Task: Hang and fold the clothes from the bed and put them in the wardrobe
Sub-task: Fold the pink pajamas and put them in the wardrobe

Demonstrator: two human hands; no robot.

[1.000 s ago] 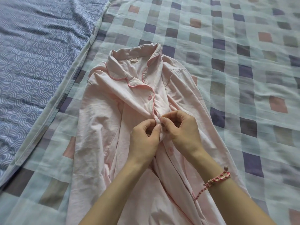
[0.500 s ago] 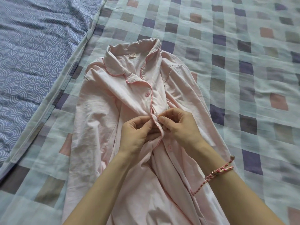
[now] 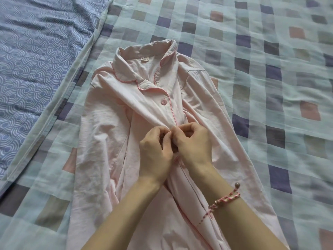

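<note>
1. A pale pink pyjama shirt [image 3: 115, 145] is lying collar-up on the checked bedspread [image 3: 270, 87], front facing up; one pink button [image 3: 163, 102] is showing below the collar.
2. The left hand [image 3: 155, 152] is pinching the left edge of the placket with curled fingers; the right hand [image 3: 193, 143] is gripping the opposite edge, the two hands touching at the fingertips.
3. A pink braided bracelet [image 3: 225, 199] is sitting on the right wrist; a blue patterned sheet [image 3: 36, 60] is lying to the left.

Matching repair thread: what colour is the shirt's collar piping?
Darker pink piping on the pale pink shirt; head view.
</note>
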